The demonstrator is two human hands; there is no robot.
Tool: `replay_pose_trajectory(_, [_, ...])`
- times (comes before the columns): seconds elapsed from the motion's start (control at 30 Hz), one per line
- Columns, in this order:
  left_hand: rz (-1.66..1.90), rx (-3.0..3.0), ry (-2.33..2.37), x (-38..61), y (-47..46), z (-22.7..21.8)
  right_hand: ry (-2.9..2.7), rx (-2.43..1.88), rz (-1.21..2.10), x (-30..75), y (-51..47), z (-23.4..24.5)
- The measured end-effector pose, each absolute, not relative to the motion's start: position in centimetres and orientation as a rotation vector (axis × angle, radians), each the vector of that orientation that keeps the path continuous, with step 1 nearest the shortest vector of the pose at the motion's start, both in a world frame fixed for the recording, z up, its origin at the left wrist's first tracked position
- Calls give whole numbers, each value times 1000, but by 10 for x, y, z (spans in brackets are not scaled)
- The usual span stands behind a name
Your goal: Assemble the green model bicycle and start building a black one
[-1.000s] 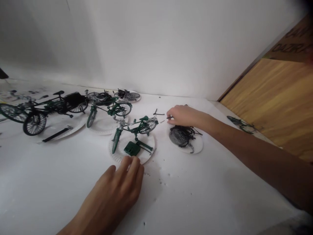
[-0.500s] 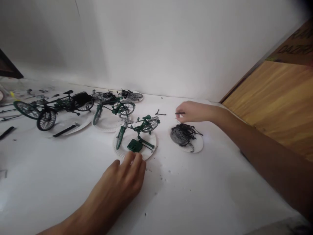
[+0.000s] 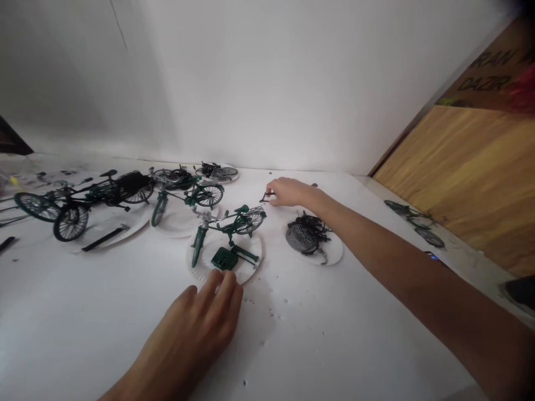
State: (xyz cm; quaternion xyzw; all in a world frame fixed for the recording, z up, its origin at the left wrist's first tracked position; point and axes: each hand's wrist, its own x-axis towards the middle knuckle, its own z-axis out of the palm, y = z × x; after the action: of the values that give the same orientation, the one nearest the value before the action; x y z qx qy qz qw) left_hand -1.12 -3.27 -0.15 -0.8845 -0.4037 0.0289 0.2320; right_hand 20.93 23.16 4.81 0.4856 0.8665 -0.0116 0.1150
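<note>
My right hand [image 3: 288, 192] is at the back of the white table, thumb and finger pinched on a small black V-shaped part [image 3: 264, 199]. My left hand [image 3: 209, 312] has its fingers bent and drawn together at the near rim of a white paper plate [image 3: 190, 267]; its fingertips are hidden. Behind these fingers, on the plate, lie a flat green panel [image 3: 224, 258] and thin green strips [image 3: 244, 254]. A small green model bicycle [image 3: 229, 225] stands at the plate's far side.
Right of the middle, another plate [image 3: 335, 253] carries a black model bicycle [image 3: 308, 233] lying down. More model bicycles [image 3: 188, 195] stand to the left, one large and black [image 3: 100, 197]. A black strip [image 3: 104, 238] lies on a plate edge. Crumbs dot the table; a wall [image 3: 267, 83] rises behind.
My right hand has moved left, from above the black bicycle's plate to the V-shaped part, and its fingers are now on it. My left hand stays by the plate. The view has shifted slightly.
</note>
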Motion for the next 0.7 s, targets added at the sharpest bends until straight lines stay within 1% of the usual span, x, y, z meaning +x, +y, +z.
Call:
replay_pose_trajectory(0.13, [88, -2448, -1098, -11, -32, 1, 2422, 1467, -19, 206, 238, 45])
replay_pose_trajectory(0.3, [107, -2454, -1105, -11, -32, 5, 2383, 1506, -34, 239, 219, 73])
replay_pose_trajectory(0.5, [87, -2444, -1108, -11, -30, 5, 2294, 1471, -189, 279, 173, 102])
replay_pose_trajectory(0.6, [56, -2444, -1107, -12, -32, 1, 2406, 1518, -117, 269, 166, 103])
replay_pose_trajectory(0.7, [38, -2445, -1109, -13, -33, -4, 2559, 1586, -16, 240, 175, 90])
